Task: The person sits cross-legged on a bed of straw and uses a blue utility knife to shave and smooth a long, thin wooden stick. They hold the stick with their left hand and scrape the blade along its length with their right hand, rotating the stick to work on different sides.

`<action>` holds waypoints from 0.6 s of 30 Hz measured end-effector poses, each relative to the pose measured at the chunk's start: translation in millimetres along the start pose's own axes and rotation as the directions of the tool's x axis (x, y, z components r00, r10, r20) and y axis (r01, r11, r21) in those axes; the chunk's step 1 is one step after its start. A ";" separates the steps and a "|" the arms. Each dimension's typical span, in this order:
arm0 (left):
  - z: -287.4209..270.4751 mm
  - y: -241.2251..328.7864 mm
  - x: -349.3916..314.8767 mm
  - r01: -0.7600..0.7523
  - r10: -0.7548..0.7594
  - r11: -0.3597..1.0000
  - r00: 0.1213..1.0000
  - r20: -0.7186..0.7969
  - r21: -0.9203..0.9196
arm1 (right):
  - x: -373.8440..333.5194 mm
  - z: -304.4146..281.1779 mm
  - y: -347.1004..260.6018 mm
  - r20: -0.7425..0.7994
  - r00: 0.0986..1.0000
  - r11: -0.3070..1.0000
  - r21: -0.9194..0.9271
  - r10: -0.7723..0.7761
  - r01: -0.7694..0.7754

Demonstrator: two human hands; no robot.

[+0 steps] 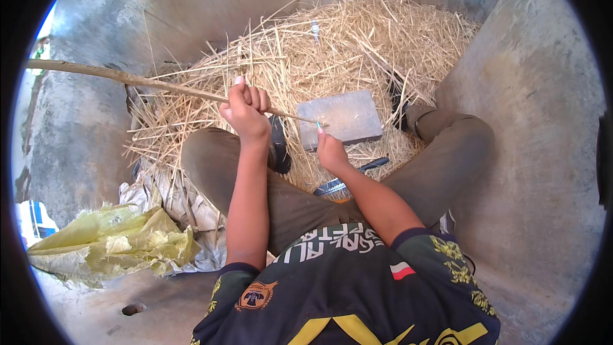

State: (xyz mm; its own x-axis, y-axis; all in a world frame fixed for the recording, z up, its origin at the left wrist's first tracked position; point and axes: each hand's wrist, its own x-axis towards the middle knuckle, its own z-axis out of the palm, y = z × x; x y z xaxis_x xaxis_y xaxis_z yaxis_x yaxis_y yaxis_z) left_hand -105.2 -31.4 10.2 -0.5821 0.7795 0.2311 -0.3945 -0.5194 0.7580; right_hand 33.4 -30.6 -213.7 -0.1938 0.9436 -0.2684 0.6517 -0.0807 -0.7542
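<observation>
My left hand (247, 110) is closed around a long wooden stick (137, 81). The stick runs from the far left edge, through my fist, and thins to a tip over a flat grey slab (345, 112). At that tip is my right hand (331, 152), its fingers curled. A small pale blue-green piece shows at its fingertips, touching or very near the stick's end; the rest of what it grips is hidden. The slab lies between my bent legs, with small light scraps on top.
A heap of dry straw (396, 38) spreads behind and around the slab. Under my right forearm lies a long tool (348, 179) with a dark end. A torn yellow sack (121, 239) rests at left. Concrete walls (536, 108) curve close around me.
</observation>
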 end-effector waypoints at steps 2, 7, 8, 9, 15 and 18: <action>1.1 1.8 0.9 0.002 -0.002 1.000 0.999 -0.049 0.017 | -0.8 -5.1 -8.3 -0.008 0.999 0.999 0.036 -0.034 0.034; 0.6 -1.2 -4.5 -0.026 0.027 0.998 1.000 0.003 -0.058 | -38.7 -35.1 -57.9 0.009 0.986 0.978 0.129 -0.168 0.165; 0.7 -1.9 -4.5 -0.030 0.031 0.999 0.999 0.027 -0.031 | -28.3 -29.4 -41.5 0.019 0.992 0.987 0.101 -0.126 0.123; 2.3 -3.0 -3.8 -0.033 0.033 0.999 0.998 0.056 -0.003 | -10.9 -20.3 -13.7 0.025 0.996 0.994 0.076 -0.082 0.080; 6.5 -2.1 -5.2 -0.020 0.020 1.000 0.999 0.050 -0.002 | 0.8 2.2 9.6 0.026 0.995 0.994 -0.051 0.093 -0.092; 16.6 -4.9 -13.1 -0.053 0.045 0.997 0.991 0.125 0.059 | 22.7 0.4 24.8 0.070 0.986 0.987 -0.061 0.152 -0.148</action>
State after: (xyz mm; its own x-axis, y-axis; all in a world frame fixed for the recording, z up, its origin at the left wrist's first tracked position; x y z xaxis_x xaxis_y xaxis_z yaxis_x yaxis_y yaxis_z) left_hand -83.9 -33.3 13.6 -0.5060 0.7929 0.3395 -0.3208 -0.5384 0.7792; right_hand 44.9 -11.3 -238.8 -0.1433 0.8957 -0.4210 0.7165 -0.1996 -0.6685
